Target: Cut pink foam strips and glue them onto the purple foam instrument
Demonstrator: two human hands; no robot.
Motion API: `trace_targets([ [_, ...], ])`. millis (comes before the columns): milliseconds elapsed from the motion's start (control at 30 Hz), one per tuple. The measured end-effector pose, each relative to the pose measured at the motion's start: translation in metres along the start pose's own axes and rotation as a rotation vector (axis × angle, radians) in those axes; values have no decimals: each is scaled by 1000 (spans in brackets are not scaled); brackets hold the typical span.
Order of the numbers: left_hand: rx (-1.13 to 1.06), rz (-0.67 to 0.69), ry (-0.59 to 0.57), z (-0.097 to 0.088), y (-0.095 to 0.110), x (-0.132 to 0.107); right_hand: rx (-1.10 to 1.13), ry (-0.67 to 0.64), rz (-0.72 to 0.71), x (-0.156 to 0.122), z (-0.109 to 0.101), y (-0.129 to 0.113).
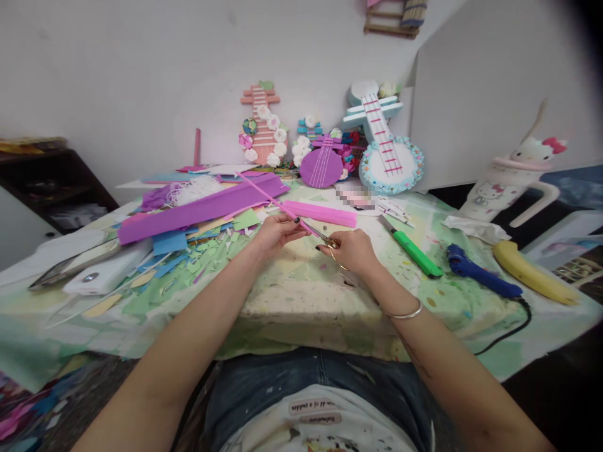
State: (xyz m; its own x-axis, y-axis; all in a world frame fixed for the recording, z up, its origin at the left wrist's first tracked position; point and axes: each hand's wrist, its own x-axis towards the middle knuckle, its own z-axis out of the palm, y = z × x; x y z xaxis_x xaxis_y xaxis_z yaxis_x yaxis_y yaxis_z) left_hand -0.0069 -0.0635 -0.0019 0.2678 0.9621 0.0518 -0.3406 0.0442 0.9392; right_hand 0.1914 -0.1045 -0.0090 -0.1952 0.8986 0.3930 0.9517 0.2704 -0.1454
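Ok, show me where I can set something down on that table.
Two mostly bare patches of tablecloth: the front stretch, nearer than the left hand and right hand; and one bordered by the green cutter, blue tool and bracelet. Paper scraps crowd the left; instrument models crowd the back.

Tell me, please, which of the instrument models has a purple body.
The round purple instrument, in front between the salmon-pink instrument and the larger white instrument; neither is purple.

Shirt (273, 422) txt, upside down: 1 label (315, 405) incl. "of a sudden"; other (320, 419) approx. "Dalmatians", blurry. Cup (511, 182) print illegible.
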Motion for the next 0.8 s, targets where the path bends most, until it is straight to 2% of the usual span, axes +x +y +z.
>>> trace_targets([
  [800, 52, -6, 2, 1, -2, 1, 16, 0, -20, -3, -3, -2],
])
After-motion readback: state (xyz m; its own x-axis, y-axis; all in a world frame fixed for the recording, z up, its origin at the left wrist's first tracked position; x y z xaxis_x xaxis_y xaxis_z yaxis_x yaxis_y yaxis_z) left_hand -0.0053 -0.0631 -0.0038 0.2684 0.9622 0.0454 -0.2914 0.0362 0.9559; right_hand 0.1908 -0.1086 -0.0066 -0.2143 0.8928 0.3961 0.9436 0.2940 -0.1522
